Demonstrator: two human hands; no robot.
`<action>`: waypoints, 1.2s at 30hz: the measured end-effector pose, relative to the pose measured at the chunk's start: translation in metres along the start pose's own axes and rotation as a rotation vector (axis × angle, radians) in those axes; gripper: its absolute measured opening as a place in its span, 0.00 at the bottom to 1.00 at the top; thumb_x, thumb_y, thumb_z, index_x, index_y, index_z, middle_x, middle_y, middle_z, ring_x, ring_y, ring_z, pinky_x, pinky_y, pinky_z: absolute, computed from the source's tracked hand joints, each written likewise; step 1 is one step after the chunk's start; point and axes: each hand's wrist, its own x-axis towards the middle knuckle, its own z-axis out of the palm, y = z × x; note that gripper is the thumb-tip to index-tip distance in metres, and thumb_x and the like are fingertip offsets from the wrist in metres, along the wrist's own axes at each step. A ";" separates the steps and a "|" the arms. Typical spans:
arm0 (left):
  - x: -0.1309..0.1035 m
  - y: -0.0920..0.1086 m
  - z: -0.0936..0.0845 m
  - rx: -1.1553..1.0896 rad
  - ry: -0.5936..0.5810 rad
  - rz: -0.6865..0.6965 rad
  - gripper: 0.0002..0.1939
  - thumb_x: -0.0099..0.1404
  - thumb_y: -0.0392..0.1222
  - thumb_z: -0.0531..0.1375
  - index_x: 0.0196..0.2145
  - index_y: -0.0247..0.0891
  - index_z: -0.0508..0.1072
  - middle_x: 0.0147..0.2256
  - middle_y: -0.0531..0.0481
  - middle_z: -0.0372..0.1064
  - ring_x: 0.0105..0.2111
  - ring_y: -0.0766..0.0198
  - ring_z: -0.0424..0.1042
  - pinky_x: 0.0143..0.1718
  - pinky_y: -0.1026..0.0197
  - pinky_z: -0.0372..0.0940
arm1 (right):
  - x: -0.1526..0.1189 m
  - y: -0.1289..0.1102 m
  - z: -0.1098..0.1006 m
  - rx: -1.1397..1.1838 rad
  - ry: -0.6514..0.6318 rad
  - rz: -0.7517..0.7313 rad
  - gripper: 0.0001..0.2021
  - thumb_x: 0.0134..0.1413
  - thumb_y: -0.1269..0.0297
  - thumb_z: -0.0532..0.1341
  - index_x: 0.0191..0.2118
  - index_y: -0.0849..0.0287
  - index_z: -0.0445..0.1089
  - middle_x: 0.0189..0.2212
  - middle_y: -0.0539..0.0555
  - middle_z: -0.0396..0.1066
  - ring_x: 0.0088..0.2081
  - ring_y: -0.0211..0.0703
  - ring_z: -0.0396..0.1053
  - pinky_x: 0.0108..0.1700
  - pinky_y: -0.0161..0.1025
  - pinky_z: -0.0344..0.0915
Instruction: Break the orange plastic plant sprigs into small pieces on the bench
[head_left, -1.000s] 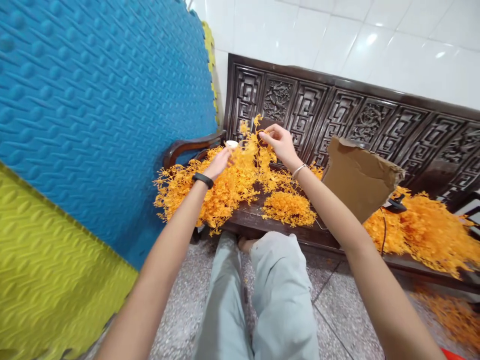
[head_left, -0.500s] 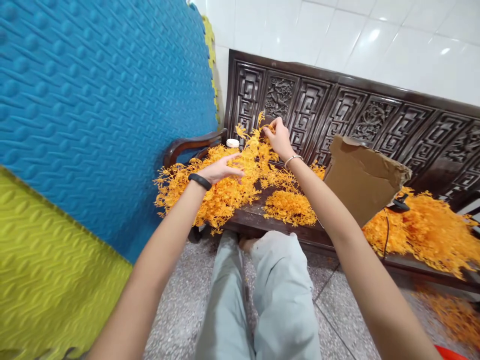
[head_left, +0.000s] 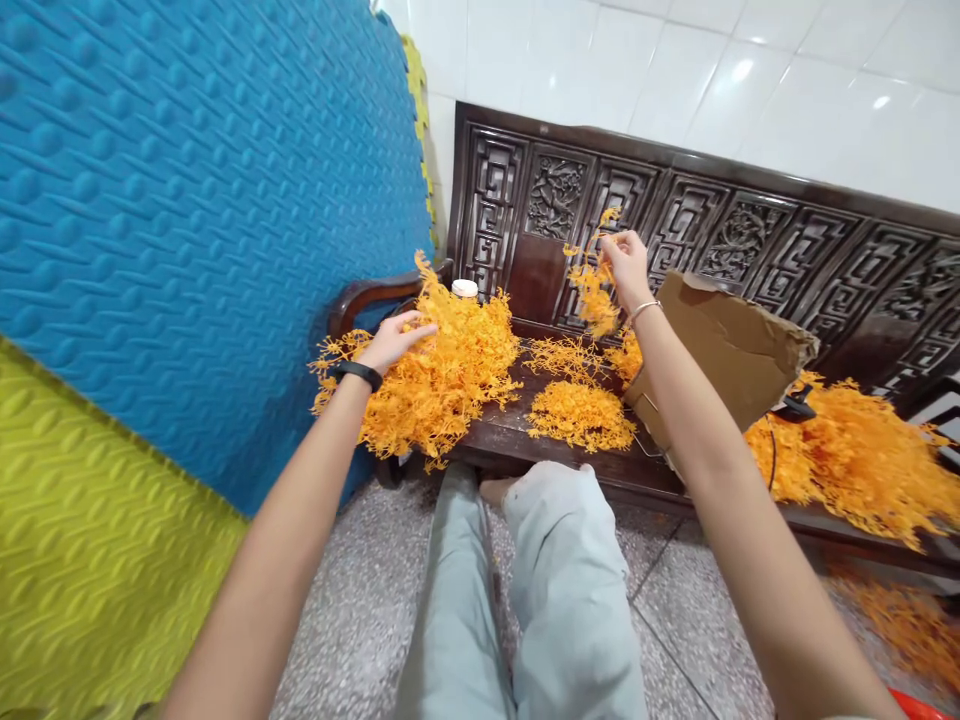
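My right hand (head_left: 628,268) pinches an orange plastic sprig (head_left: 596,295), which hangs from my fingertips in front of the carved bench back. At the left end of the bench seat lies a large heap of orange plastic sprigs (head_left: 450,385). My left hand (head_left: 396,342) is at the heap's upper left, thumb and fingers closed round some upright sprigs; the fingertips are partly hidden among them. Between my hands on the seat lie a small flat orange pile (head_left: 581,415) and a looser orange bunch (head_left: 566,358) behind it.
A torn cardboard piece (head_left: 727,355) leans on the dark wooden bench (head_left: 499,425). Beyond it lies another orange heap (head_left: 862,450). A white round lid (head_left: 464,288) shows behind the left heap. Blue foam matting (head_left: 210,200) stands at the left. More orange bits (head_left: 900,620) lie at lower right.
My right hand has moved right, carrying an orange sprig away from the heap. My left hand has drawn left and closed on sprigs there. The two hands are farther apart.
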 end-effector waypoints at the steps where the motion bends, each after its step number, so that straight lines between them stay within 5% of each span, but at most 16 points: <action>1: 0.006 0.005 0.006 0.015 0.048 0.047 0.22 0.48 0.54 0.62 0.36 0.34 0.71 0.33 0.50 0.68 0.29 0.68 0.66 0.28 0.67 0.61 | -0.006 -0.008 0.005 0.048 0.014 0.065 0.09 0.54 0.62 0.56 0.27 0.56 0.54 0.19 0.44 0.57 0.22 0.31 0.57 0.26 0.34 0.53; 5: 0.038 0.033 0.022 0.241 0.259 0.271 0.18 0.57 0.48 0.56 0.39 0.32 0.70 0.37 0.45 0.69 0.37 0.61 0.68 0.38 0.63 0.63 | -0.033 -0.046 0.020 0.176 -0.060 0.235 0.08 0.51 0.65 0.59 0.27 0.58 0.58 0.22 0.47 0.61 0.24 0.31 0.60 0.28 0.33 0.56; 9: 0.063 0.053 0.026 0.770 0.302 0.315 0.22 0.63 0.39 0.49 0.55 0.35 0.63 0.54 0.36 0.61 0.53 0.49 0.60 0.52 0.50 0.54 | -0.064 -0.074 0.020 0.156 -0.199 0.130 0.07 0.51 0.62 0.60 0.30 0.57 0.61 0.22 0.46 0.61 0.26 0.32 0.61 0.29 0.34 0.57; 12: 0.071 0.041 0.033 1.091 0.057 0.120 0.31 0.60 0.43 0.54 0.60 0.36 0.57 0.63 0.32 0.43 0.60 0.39 0.49 0.56 0.42 0.47 | -0.091 -0.085 0.014 0.130 -0.251 0.067 0.08 0.52 0.59 0.59 0.32 0.57 0.62 0.22 0.46 0.61 0.26 0.32 0.60 0.29 0.34 0.56; 15: 0.070 0.018 0.045 1.156 -0.385 -0.126 0.44 0.51 0.57 0.61 0.61 0.34 0.56 0.63 0.29 0.44 0.59 0.35 0.50 0.56 0.39 0.46 | -0.119 -0.091 0.006 0.130 -0.318 0.067 0.09 0.52 0.57 0.59 0.34 0.57 0.64 0.25 0.47 0.63 0.27 0.32 0.60 0.30 0.35 0.57; 17: 0.062 0.011 0.053 1.119 -0.399 -0.081 0.44 0.53 0.60 0.59 0.61 0.34 0.57 0.64 0.30 0.39 0.62 0.34 0.44 0.56 0.37 0.44 | -0.133 -0.095 0.000 0.140 -0.336 0.081 0.10 0.51 0.56 0.59 0.35 0.57 0.66 0.28 0.48 0.66 0.28 0.33 0.62 0.32 0.35 0.59; 20: 0.038 0.031 0.064 1.054 -0.201 0.158 0.37 0.60 0.58 0.53 0.59 0.30 0.60 0.65 0.30 0.35 0.64 0.41 0.32 0.59 0.37 0.35 | -0.146 -0.099 -0.013 0.161 -0.302 0.104 0.10 0.49 0.56 0.61 0.33 0.57 0.69 0.32 0.50 0.67 0.33 0.35 0.64 0.35 0.36 0.60; 22: 0.011 0.061 0.069 0.870 -0.157 0.299 0.34 0.62 0.56 0.51 0.59 0.32 0.59 0.64 0.33 0.42 0.64 0.45 0.40 0.60 0.41 0.39 | -0.152 -0.102 -0.023 0.185 -0.250 0.112 0.09 0.47 0.57 0.63 0.32 0.57 0.72 0.34 0.51 0.68 0.36 0.37 0.64 0.36 0.36 0.61; 25: -0.047 0.110 0.074 0.463 -0.342 0.398 0.31 0.64 0.58 0.46 0.55 0.32 0.64 0.56 0.39 0.62 0.57 0.55 0.58 0.59 0.50 0.49 | -0.163 -0.110 -0.038 0.265 -0.198 0.176 0.08 0.46 0.58 0.64 0.32 0.55 0.74 0.32 0.50 0.68 0.34 0.36 0.64 0.36 0.36 0.61; 28: -0.106 0.140 0.081 0.233 -0.495 0.347 0.35 0.62 0.60 0.49 0.60 0.36 0.56 0.60 0.41 0.56 0.60 0.56 0.55 0.60 0.52 0.49 | -0.180 -0.121 -0.051 0.380 -0.134 0.294 0.09 0.45 0.58 0.64 0.33 0.54 0.74 0.29 0.49 0.69 0.29 0.34 0.62 0.33 0.35 0.61; 31: -0.145 0.146 0.092 0.177 -0.564 0.336 0.44 0.58 0.61 0.55 0.64 0.36 0.46 0.63 0.39 0.47 0.62 0.55 0.50 0.61 0.51 0.48 | -0.201 -0.129 -0.056 0.491 -0.018 0.382 0.08 0.44 0.60 0.65 0.32 0.54 0.73 0.28 0.47 0.69 0.26 0.32 0.61 0.32 0.33 0.61; 33: -0.158 0.141 0.101 0.185 -0.493 0.348 0.47 0.54 0.59 0.59 0.64 0.36 0.45 0.64 0.37 0.44 0.63 0.52 0.47 0.61 0.49 0.47 | -0.216 -0.130 -0.055 0.551 0.011 0.438 0.07 0.43 0.61 0.66 0.32 0.54 0.73 0.28 0.47 0.69 0.25 0.31 0.61 0.31 0.33 0.61; 36: -0.161 0.128 0.114 0.167 -0.334 0.346 0.33 0.55 0.55 0.60 0.55 0.37 0.61 0.56 0.40 0.61 0.58 0.51 0.56 0.59 0.47 0.51 | -0.238 -0.131 -0.050 0.540 -0.092 0.491 0.08 0.44 0.60 0.65 0.32 0.56 0.72 0.26 0.48 0.68 0.25 0.33 0.63 0.31 0.34 0.63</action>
